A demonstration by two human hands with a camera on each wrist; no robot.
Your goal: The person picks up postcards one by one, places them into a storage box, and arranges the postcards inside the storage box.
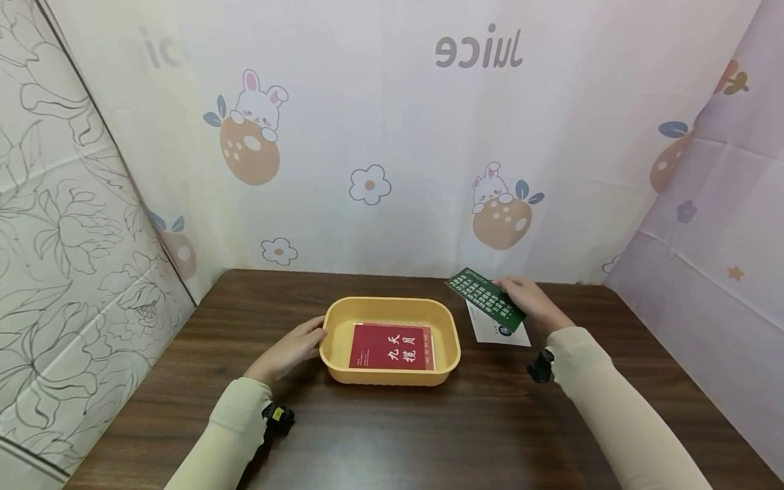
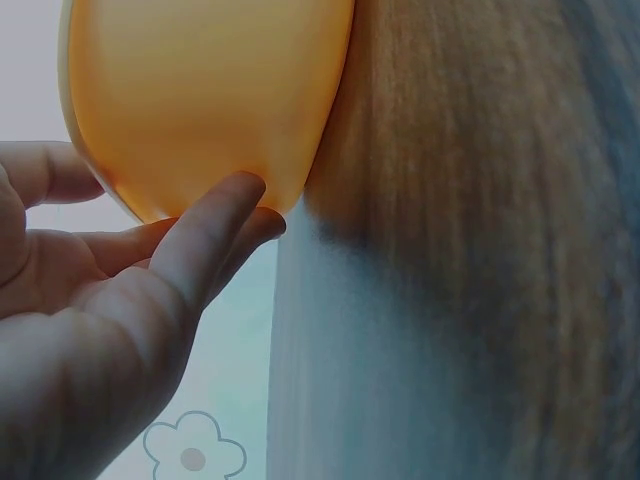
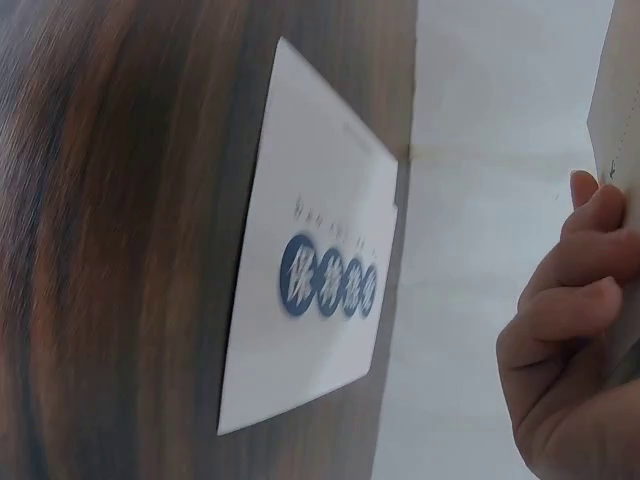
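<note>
In the head view my left hand [image 1: 290, 350] is at the left end of a yellow plastic tray [image 1: 450, 340]. Its fairly straight fingers [image 2: 205, 235] touch the tray's outer wall and rim. Inside the tray lies a red card [image 1: 373, 347] with white characters. My right hand [image 1: 529, 299] holds a green card [image 1: 484, 296] with pale writing, pinching its right end above the table. Beneath it, a white card [image 3: 310, 330] with round blue marks lies on the table, partly hidden by the green one in the head view.
A dark wood-grain table [image 1: 422, 429] carries everything. Behind it hangs a pale curtain [image 1: 380, 122] with rabbit and fruit prints. A flower-patterned panel [image 1: 67, 224] stands on the left. Each wrist wears a small black device [image 1: 278, 416].
</note>
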